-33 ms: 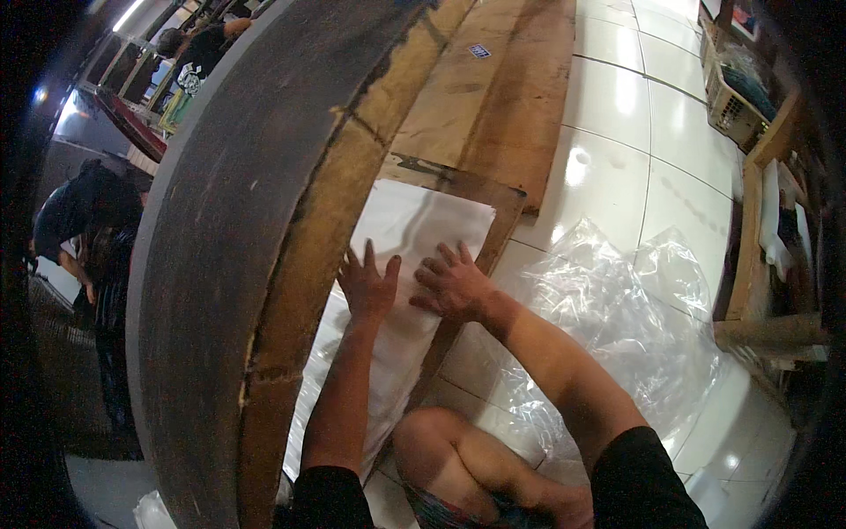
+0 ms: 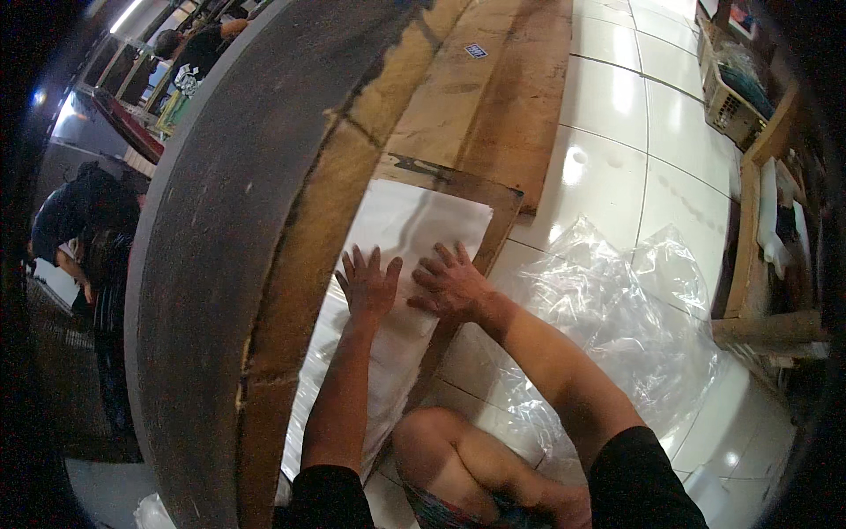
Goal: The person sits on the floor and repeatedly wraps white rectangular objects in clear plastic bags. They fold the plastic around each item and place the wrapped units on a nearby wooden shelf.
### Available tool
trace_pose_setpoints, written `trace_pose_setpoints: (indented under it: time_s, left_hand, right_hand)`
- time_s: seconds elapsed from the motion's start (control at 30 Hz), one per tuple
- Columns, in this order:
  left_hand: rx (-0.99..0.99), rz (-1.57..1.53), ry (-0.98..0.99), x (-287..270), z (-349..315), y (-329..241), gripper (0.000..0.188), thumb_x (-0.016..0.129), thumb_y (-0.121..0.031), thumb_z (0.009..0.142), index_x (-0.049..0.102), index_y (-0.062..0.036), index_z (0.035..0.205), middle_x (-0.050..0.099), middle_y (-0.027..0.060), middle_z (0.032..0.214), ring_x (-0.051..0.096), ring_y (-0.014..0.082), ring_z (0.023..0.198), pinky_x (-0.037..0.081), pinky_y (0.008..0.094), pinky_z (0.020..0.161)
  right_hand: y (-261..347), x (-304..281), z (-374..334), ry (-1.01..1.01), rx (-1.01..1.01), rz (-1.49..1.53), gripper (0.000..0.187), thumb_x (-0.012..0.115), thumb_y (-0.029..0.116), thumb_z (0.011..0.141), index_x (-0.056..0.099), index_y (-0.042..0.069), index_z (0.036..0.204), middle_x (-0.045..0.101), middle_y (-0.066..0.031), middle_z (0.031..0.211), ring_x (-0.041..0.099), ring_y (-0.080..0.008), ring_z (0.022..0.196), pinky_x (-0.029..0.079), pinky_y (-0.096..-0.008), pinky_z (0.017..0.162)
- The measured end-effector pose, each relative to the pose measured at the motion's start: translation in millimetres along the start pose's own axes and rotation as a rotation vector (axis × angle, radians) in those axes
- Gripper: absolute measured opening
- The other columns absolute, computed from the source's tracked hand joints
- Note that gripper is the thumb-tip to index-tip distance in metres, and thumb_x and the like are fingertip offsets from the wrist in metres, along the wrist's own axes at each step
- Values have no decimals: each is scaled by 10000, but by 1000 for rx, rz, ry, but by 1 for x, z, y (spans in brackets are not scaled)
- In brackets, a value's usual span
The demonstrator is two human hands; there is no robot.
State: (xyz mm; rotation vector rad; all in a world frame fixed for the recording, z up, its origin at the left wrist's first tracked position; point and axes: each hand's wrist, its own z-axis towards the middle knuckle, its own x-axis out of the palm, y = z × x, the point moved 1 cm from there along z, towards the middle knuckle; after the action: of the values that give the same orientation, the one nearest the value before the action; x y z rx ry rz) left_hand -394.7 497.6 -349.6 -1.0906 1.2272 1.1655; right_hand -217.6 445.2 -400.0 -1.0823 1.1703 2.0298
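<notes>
A long stack of thin, glossy white sheets [image 2: 445, 216], perhaps plastic, lies on a low wooden board [image 2: 500, 212]. My left hand [image 2: 372, 286] rests palm down on its left part, fingers spread. To the right of it, my right hand [image 2: 449, 286] presses flat near the stack's right edge, its fingers apart and pointing left and forward. Neither hand grips anything. My forearms cover some of the stack's nearer portion.
A dark tabletop with a wooden edge [image 2: 322, 181] rises close on the left. Crumpled clear plastic [image 2: 608, 326] lies on the white tiled floor [image 2: 608, 167]. Wooden planks [image 2: 520, 97] extend beyond the stack. A crate [image 2: 731, 110] and wooden frame [image 2: 749, 247] stand right. Two people work at left.
My left hand has shifted slightly to the right, and its fingers look more spread over the white sheets. My right hand stays in nearly the same place.
</notes>
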Motion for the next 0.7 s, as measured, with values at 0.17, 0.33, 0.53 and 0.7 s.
trace_pose_setpoints:
  time_s: [0.17,0.33,0.53,0.7]
  left_hand:
    - [532,407,166,36,16,24,424,449,-427,926,522,-216,1287,420,144,1410,343,442,1296,237,599,1068]
    - [333,158,201,59,41,53,524,529,-455,873,506,-162,1307,453,149,1378,416,396,1251,276,568,1055]
    - [157,92,95,83,66,71,598,597,-442,847,495,-88,1318,495,161,1334,493,357,1197,328,526,1038]
    - [354,-198,-434,22,16,1,518,469,-445,954,569,-2,1202,552,169,1250,524,351,1137,393,476,989]
  right_hand:
    - [16,-41,12,326,165,-17,716,426,663,854,557,91,1264,512,-152,1313,349,-364,1312,227,-556,1090]
    - [41,-50,-51,-452,98,71,457,534,422,871,577,91,1183,562,-147,1203,487,-318,1178,291,-535,1060]
    - [60,-196,-259,-545,439,579,411,619,283,886,562,14,1191,587,-170,1155,576,-320,1049,440,-396,937]
    - [99,-258,-507,-697,1332,142,384,640,235,876,579,1,1174,608,-195,1160,624,-308,1003,488,-354,894]
